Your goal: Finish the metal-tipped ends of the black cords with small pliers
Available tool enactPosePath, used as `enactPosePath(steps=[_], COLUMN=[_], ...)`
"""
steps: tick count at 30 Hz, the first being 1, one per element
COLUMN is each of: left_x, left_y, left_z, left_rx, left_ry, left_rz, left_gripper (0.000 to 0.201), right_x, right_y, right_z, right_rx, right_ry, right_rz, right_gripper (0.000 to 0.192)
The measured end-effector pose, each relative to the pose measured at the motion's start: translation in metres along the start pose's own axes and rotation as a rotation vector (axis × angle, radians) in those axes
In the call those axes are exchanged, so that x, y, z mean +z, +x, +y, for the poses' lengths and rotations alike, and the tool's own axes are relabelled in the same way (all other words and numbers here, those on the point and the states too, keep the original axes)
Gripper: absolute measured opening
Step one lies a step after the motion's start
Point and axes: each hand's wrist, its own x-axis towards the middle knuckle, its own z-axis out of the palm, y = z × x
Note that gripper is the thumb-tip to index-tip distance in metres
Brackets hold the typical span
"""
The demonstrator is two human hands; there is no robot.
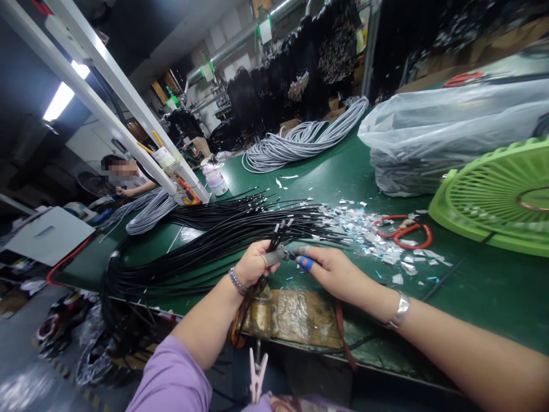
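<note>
At the frame's centre, a black cable end (281,256) is gripped in the clenched left hand (253,264); its tip is pinched by the right hand (332,269), whose fingertips (305,262) are capped in blue; the black cable bundle (206,234) is spread leftward over the green table (472,280); red-handled scissors (405,230) are seen right of centre among foil scraps (364,229).

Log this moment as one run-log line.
left hand: grips black cable bundle | right hand: fingers pinch a cable end | red scissors: idle on green table
</note>
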Motion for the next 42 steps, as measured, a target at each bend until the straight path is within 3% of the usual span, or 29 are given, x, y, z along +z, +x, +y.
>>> enactPosePath(steps=[4, 11, 16, 20, 27, 34, 38, 42], left_x=[-0.001, 0.001, 0.001, 0.000, 0.002, 0.002, 0.000, -0.001], left_y=[0.001, -0.003, -0.003, -0.002, -0.002, -0.004, -0.003, -0.004], left_z=[-0.001, 0.002, -0.001, -0.004, -0.006, 0.000, -0.002, -0.002], left_rx=[-0.017, -0.001, 0.017, 0.028, 0.027, 0.038, 0.036, 0.040], left_ry=[-0.047, 0.006, 0.047, 0.071, 0.091, 0.055, 0.047, 0.092], left_rz=[0.000, -0.058, -0.112, -0.122, -0.114, -0.102, -0.129, -0.210], left_gripper=[0.051, 0.052, 0.047, 0.044, 0.047, 0.046, 0.047, 0.047], right_x=[-0.002, -0.006, -0.005, -0.004, 0.006, 0.004, 0.000, -0.002], right_y=[0.002, 0.005, 0.006, 0.005, 0.004, 0.000, 0.001, 0.003], right_z=[-0.001, -0.008, -0.005, -0.003, 0.000, 0.004, -0.001, -0.006], right_rx=[0.029, 0.491, 0.562, 0.552, 0.179, 0.050, 0.053, 0.252], right_ry=[0.081, 0.743, 0.910, 0.889, 0.464, 0.192, 0.308, 0.563], right_rz=[-0.002, -0.087, -0.148, -0.193, 0.002, 0.024, 0.009, -0.105], right_gripper=[0.025, 0.041, 0.049, 0.049, 0.033, 0.025, 0.033, 0.041])
